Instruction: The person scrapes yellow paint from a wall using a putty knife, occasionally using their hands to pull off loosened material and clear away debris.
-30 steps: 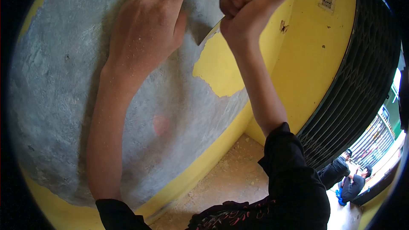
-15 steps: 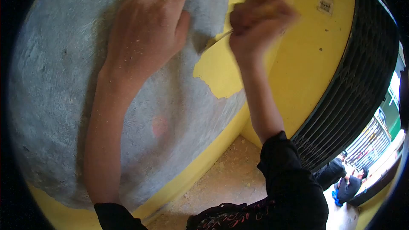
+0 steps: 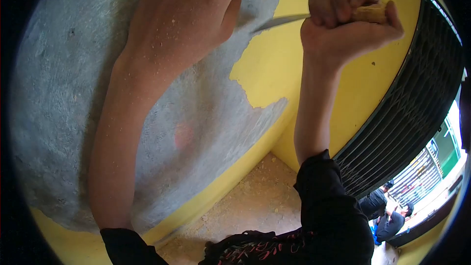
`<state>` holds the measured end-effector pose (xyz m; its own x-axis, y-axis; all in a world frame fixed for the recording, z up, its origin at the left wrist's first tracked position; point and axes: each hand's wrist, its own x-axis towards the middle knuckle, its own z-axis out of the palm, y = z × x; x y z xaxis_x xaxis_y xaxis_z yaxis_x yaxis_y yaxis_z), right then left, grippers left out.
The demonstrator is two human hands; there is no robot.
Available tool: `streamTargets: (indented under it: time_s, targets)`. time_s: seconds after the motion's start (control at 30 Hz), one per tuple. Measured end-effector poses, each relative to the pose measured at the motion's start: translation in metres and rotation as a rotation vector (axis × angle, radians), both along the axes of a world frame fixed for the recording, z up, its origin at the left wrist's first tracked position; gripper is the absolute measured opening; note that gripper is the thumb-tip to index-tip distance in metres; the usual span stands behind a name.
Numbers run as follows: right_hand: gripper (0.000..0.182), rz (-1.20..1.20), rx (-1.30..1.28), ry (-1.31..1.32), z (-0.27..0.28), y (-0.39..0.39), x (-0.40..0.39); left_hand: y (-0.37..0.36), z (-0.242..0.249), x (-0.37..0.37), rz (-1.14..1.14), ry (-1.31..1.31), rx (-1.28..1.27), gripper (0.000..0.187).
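My right hand (image 3: 343,24) is clenched around the yellowish wooden handle of a scraper (image 3: 282,20). Its thin metal blade points left, and its tip meets the wall where the yellow paint (image 3: 274,64) borders bare grey plaster (image 3: 64,93). My left hand (image 3: 184,14) lies flat against the grey plaster just left of the blade tip, fingers spread upward and partly out of frame. Paint dust speckles that hand and forearm. Both arms wear black sleeves pushed up.
The floor (image 3: 255,206) below is strewn with yellow paint flakes and dust. A dark folding metal gate (image 3: 407,113) stands at the right. Beyond it, two people (image 3: 387,211) in dark clothes sit low on the ground outside.
My right hand swung the scraper rightward and up, so the blade now lies nearly level. The view shifted, and the left hand sits higher in the frame.
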<state>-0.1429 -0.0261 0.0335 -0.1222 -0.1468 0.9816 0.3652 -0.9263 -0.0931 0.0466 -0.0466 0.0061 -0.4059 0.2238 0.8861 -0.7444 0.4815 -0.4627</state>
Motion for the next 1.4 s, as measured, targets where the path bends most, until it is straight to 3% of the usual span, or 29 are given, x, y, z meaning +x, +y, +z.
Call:
streamTargets:
  time_s: [0.07,0.2,0.23,0.5,0.57,0.67,0.8,0.83,0.87,0.9,0.97,1.03,1.13,1.23,1.3,1.33,1.4]
  targets:
    - [0.053,0.131,0.135,-0.060,-0.001,-0.019,0.007,0.000,-0.001,-0.003,-0.007,0.015,0.010,0.038]
    - [0.060,0.096,-0.057,0.178,0.001,-0.011,-0.002,-0.004,-0.001,-0.003,-0.113,0.041,-0.086,0.038]
    - [0.059,0.058,0.002,0.067,0.001,0.003,-0.005,-0.002,0.000,-0.002,-0.075,0.027,-0.040,0.038]
    - [0.042,0.158,-0.023,0.176,0.015,0.023,-0.033,-0.003,-0.001,-0.003,-0.019,0.014,0.007,0.038]
    - [0.042,0.157,0.060,-0.016,0.012,0.018,-0.029,-0.007,-0.003,-0.004,-0.088,0.041,-0.076,0.038]
    - [0.044,0.134,0.085,-0.005,-0.002,-0.034,-0.008,-0.004,-0.001,-0.004,-0.036,0.034,-0.030,0.038]
    - [0.049,0.072,-0.174,-0.256,0.003,0.005,0.003,-0.001,-0.004,-0.008,-0.156,0.069,-0.079,0.038]
    - [0.046,0.634,0.063,-0.174,-0.001,-0.015,-0.006,-0.001,-0.002,-0.004,-0.058,0.034,-0.049,0.038]
    - [0.050,0.118,-0.008,-0.147,-0.010,-0.040,0.013,0.000,0.000,-0.003,-0.011,0.017,-0.041,0.038]
    - [0.052,0.062,-0.053,-0.218,-0.008,-0.024,0.017,0.001,0.001,-0.003,0.036,-0.001,-0.034,0.038]
    - [0.054,0.014,-0.107,-0.287,-0.003,-0.014,0.022,0.005,0.002,-0.002,0.035,0.022,0.078,0.038]
    - [0.052,-0.007,-0.234,-0.161,-0.008,-0.029,0.015,0.002,0.002,-0.002,0.011,0.024,0.071,0.038]
    - [0.050,0.110,0.025,-0.210,-0.008,-0.026,0.019,0.002,-0.001,-0.003,0.008,0.027,0.021,0.038]
    - [0.049,0.061,-0.153,-0.178,-0.002,-0.014,0.000,-0.006,0.000,-0.005,-0.040,0.034,-0.027,0.038]
    - [0.049,0.081,-0.082,-0.149,-0.011,-0.030,0.001,-0.004,-0.003,-0.004,-0.110,0.027,-0.068,0.038]
    - [0.049,0.110,-0.034,-0.106,-0.010,-0.038,0.002,0.000,-0.002,-0.002,-0.042,0.009,-0.003,0.038]
    - [0.050,0.069,-0.028,-0.261,-0.006,-0.012,0.013,0.002,0.001,-0.001,0.027,-0.010,0.057,0.038]
